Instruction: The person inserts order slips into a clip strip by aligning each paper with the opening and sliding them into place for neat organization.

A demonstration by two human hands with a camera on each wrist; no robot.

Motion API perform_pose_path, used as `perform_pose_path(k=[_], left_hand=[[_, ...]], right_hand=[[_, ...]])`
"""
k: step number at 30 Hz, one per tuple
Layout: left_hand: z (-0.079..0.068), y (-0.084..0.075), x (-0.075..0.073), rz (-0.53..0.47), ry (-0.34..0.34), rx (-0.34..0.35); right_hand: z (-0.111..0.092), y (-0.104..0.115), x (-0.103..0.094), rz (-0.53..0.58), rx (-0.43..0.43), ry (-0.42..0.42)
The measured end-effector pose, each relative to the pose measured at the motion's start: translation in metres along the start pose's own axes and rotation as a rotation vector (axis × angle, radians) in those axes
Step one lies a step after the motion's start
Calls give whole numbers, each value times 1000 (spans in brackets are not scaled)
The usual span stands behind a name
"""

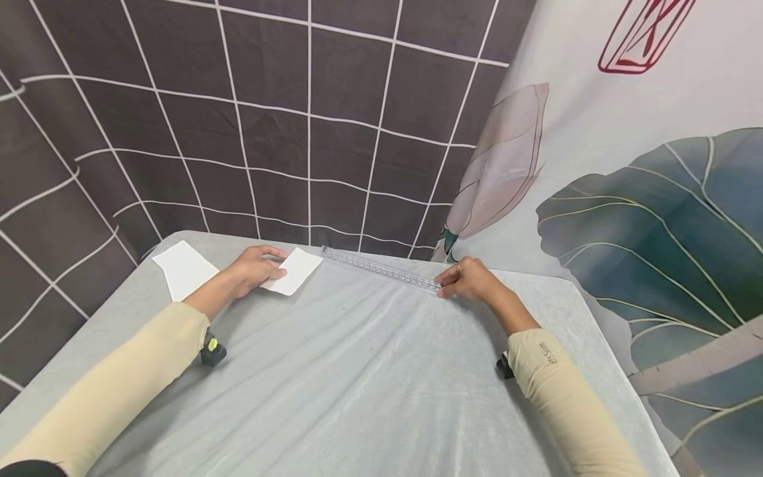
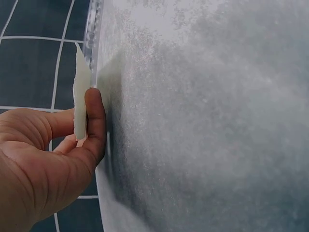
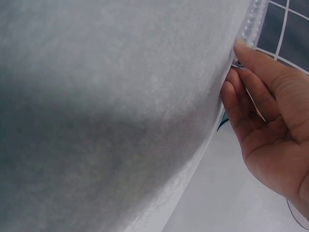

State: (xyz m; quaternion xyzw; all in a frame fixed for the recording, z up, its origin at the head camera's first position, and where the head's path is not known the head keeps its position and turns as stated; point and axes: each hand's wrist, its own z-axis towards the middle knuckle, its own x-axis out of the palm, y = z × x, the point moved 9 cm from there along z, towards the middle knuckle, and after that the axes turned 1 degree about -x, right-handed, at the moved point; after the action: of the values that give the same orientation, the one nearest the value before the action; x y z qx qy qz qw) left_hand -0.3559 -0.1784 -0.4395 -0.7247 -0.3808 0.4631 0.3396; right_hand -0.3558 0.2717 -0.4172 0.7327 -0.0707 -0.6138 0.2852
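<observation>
Beyond the far and left edges of the table (image 1: 381,377), a dark curtain (image 1: 268,139) with white grid lines is hung. Past the right edge and far right corner, a pale cloth (image 1: 524,218) printed with large leaves is seen. Over the table, two beige sleeves (image 1: 125,377) are stretched toward the far edge. Along the middle of that edge, a clear strip (image 1: 381,269) is placed at a slight slant. Its right end is pinched by the right hand (image 1: 469,279), the fingers being clamped on it. By the left hand (image 1: 253,268), thumb and fingers are closed on the smaller paper (image 1: 297,271), which is held near the far edge, just beside the strip's left end. Near the far left corner, the larger paper (image 1: 185,270) is laid, partly hidden by the left forearm.
</observation>
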Motion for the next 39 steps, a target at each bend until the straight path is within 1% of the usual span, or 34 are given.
perform_pose_path(k=[8,19,24,29,39], left_hand=[[1,0,2,-21,3,-5],[4,-2,8,-4,-10,-6],[6,-4,10,-26,-8,-3],[8,-6,13,-49,-8,4],[8,-11,16,-71,-37,29]], right_hand=[[1,-1,1,0,6,-3],[0,-2,0,4,7,1],[0,-2,1,7,7,1],[-1,-1,1,4,4,-3],[0,0,1,8,-2,-6]])
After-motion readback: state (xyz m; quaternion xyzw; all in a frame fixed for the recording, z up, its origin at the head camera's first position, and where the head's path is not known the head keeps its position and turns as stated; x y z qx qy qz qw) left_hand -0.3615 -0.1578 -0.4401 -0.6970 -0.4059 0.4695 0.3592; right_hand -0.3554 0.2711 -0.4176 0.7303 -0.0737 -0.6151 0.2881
